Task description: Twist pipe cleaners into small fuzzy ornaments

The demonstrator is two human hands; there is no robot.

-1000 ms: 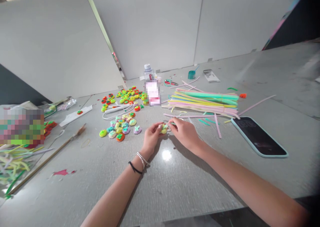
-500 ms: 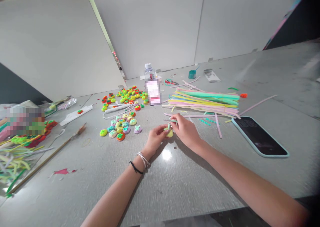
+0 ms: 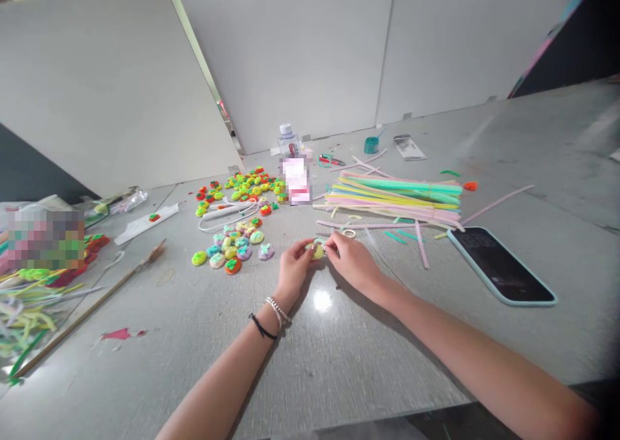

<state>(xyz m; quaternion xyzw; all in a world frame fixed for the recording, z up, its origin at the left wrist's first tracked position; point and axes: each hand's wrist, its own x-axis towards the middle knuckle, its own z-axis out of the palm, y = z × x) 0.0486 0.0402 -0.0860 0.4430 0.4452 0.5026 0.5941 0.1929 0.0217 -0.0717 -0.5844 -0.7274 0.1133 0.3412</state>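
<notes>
My left hand (image 3: 296,264) is closed in a pinch on a small yellow fuzzy pipe-cleaner piece (image 3: 317,253), low over the table. Against it my right hand (image 3: 352,259) pinches a short light green pipe cleaner (image 3: 319,240), which curves over the top of the yellow piece. The fingers partly hide both. Just behind my right hand shows a pale ring (image 3: 349,233), perhaps a scissors handle; I cannot tell whether it lies on the table or hangs from the hand. To the left sits a cluster of finished pastel pipe-cleaner pieces (image 3: 243,252) with green tops.
A bundle of pipe cleaners (image 3: 397,194) lies behind my right hand, with cut strips around it. At right is a phone (image 3: 504,265). Further back stand a bottle (image 3: 287,140) and a teal jar (image 3: 371,145). A glue gun (image 3: 227,210) and a stick (image 3: 92,311) lie left.
My hands have shifted slightly left and the right fingers have closed in on the yellow piece. The green strip now bends over its top. A pale ring has come into view behind the right hand.
</notes>
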